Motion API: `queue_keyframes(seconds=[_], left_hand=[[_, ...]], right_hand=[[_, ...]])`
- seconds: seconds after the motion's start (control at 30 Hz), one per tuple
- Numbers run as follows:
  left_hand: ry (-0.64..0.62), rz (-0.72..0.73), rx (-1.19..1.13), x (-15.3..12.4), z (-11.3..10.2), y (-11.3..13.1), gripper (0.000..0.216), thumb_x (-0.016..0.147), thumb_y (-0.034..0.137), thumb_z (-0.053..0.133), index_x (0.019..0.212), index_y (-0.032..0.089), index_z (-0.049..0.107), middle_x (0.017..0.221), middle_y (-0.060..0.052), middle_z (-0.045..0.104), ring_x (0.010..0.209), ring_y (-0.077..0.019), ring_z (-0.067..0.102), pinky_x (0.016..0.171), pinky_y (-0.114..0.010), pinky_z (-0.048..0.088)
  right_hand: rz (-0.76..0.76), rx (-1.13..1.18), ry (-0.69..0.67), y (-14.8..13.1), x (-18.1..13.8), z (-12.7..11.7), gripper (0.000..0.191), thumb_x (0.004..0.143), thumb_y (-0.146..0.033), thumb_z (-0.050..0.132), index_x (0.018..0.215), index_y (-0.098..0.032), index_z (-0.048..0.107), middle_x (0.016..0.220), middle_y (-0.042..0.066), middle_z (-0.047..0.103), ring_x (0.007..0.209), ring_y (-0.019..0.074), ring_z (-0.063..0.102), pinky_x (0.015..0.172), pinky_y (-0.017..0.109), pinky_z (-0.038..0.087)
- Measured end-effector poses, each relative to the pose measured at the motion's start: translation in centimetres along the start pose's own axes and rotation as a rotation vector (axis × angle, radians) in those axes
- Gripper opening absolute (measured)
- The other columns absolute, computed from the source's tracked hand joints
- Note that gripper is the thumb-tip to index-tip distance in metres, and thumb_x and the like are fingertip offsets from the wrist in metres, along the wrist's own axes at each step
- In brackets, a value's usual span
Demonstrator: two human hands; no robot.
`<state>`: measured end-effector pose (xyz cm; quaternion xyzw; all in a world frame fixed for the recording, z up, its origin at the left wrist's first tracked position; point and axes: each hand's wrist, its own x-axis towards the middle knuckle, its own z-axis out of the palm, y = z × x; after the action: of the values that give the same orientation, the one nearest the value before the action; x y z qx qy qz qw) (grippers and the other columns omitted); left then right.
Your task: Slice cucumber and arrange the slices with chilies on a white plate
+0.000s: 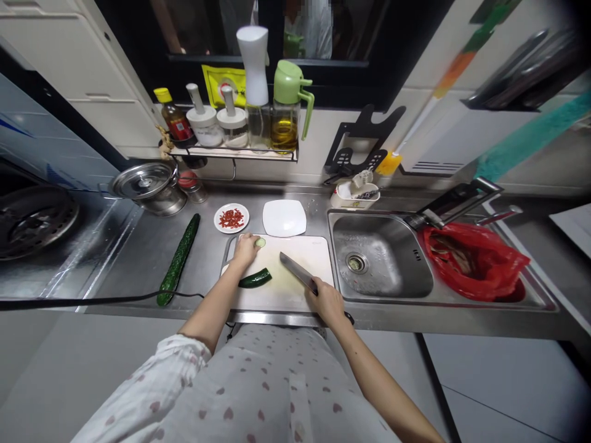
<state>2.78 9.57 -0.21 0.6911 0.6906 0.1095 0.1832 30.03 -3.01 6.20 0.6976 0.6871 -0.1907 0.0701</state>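
Observation:
My left hand (246, 251) is closed on a cucumber piece (260, 242) at the far left part of the white cutting board (316, 253). The pale round cut face shows beside my fingertips; the rest is hidden by the hand. Another length of cucumber (255, 279), dark green, lies skin up on the board just below that hand. In my right hand (327, 303), over the board's right side, is the handle of a kitchen knife (296, 271). Its blade points up and left across the board, apart from both pieces.
A whole cucumber (180, 258) lies left of the board. Behind stand a plate of chopped red pieces (231, 218) and a white square plate (284, 217). The sink (383, 258) and a red plastic bag (473, 261) are to the right. A dark cable (101, 303) crosses the counter's front left.

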Motion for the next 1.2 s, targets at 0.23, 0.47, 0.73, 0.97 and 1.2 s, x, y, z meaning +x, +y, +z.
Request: queue_keyframes(seconds=[0.23,0.47,0.73,0.97,1.2], left_hand=[[0.049,-0.014,-0.047,-0.3,-0.4,0.2,0.04,0.081,0.023,0.065,0.12,0.026,0.065,0.111,-0.009,0.062,0.111,-0.0271,0.051,0.094,-0.035,0.042],[0.31,-0.252,-0.236,-3.6,-0.7,0.3,0.033,0.087,0.035,0.057,0.116,0.024,0.065,0.106,-0.008,0.063,0.094,-0.023,0.058,0.084,-0.035,0.045],[0.069,-0.046,-0.288,-8.9,0.3,0.2,0.026,0.087,0.041,0.056,0.097,0.022,0.07,0.095,-0.005,0.067,0.077,-0.0167,0.06,0.075,-0.03,0.046],[-0.065,0.094,-0.185,-10.6,-0.4,0.5,0.041,0.08,0.055,0.062,0.109,0.026,0.068,0.101,-0.005,0.069,0.092,-0.0213,0.063,0.08,-0.032,0.045],[-0.073,0.144,-0.177,-10.7,0.0,0.6,0.045,0.077,0.049,0.067,0.115,0.025,0.063,0.103,-0.004,0.069,0.097,-0.0235,0.062,0.083,-0.034,0.046]], right_hand=[[-0.003,0.022,-0.008,0.2,-0.2,0.1,0.027,0.093,-0.034,0.046,0.114,-0.024,0.061,0.097,0.006,0.071,0.089,0.0191,0.064,0.068,0.025,0.035],[0.034,0.02,-0.017,-0.2,-0.1,0.2,0.036,0.099,-0.038,0.033,0.118,-0.023,0.06,0.096,0.01,0.072,0.09,0.0212,0.066,0.07,0.026,0.036],[0.018,-0.03,-0.1,-1.4,0.1,-0.6,0.042,0.102,-0.037,0.025,0.118,-0.018,0.059,0.097,0.013,0.071,0.094,0.023,0.066,0.075,0.028,0.039],[-0.065,-0.052,-0.129,-2.2,-0.1,-0.8,0.041,0.102,-0.036,0.024,0.113,-0.018,0.059,0.098,0.013,0.071,0.095,0.0227,0.066,0.076,0.029,0.04],[-0.114,-0.071,-0.13,-2.7,0.2,-1.0,0.038,0.101,-0.035,0.026,0.11,-0.018,0.06,0.098,0.012,0.07,0.094,0.0225,0.066,0.074,0.029,0.04]])
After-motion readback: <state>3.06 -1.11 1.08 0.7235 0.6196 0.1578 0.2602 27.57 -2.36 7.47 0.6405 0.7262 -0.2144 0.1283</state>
